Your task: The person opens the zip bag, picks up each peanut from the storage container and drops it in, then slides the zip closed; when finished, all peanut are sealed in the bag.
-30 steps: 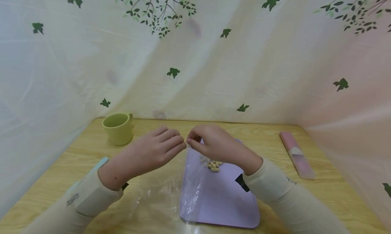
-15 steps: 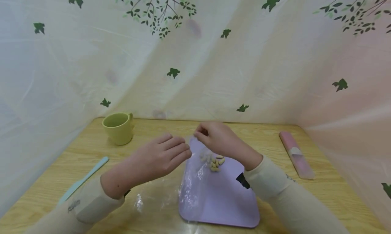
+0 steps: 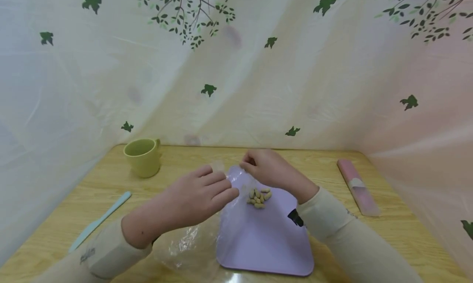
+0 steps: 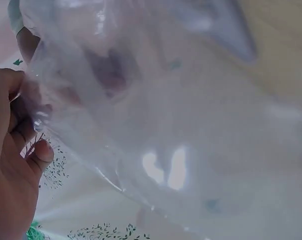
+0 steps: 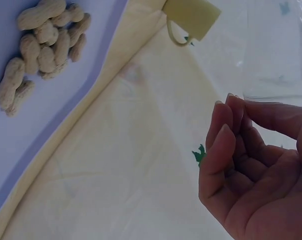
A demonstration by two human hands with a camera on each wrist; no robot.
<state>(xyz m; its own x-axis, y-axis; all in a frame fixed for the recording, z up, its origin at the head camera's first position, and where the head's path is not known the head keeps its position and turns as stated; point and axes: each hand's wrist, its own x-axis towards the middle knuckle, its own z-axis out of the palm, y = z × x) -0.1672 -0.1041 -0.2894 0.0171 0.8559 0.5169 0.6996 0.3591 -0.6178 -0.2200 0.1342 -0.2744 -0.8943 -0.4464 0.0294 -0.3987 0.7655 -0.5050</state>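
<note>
A clear plastic bag (image 3: 184,244) hangs between my hands and overlaps the left part of a lilac tray (image 3: 273,250). My left hand (image 3: 201,196) pinches the bag's edge on the left; in the left wrist view its fingers (image 4: 21,107) grip the thin film. Farther right and slightly higher, my right hand (image 3: 267,170) pinches the bag's upper edge between thumb and fingertips, as the right wrist view shows. Several unshelled peanuts (image 3: 258,199) lie in a small heap on the tray, below the right hand and just beside the bag.
A yellow-green mug (image 3: 144,159) stands at the back left. A light-blue, flat-bladed utensil (image 3: 99,219) lies at the left, by my left sleeve. On the right rests a long pink case (image 3: 357,186) with a white band. A patterned curtain (image 3: 236,69) rises behind the table.
The hands have drawn apart: the right moved rightward, the left lower and slightly right. The bag film has shifted, so more peanuts show plainly. The light-blue utensil has come out from behind the left forearm.
</note>
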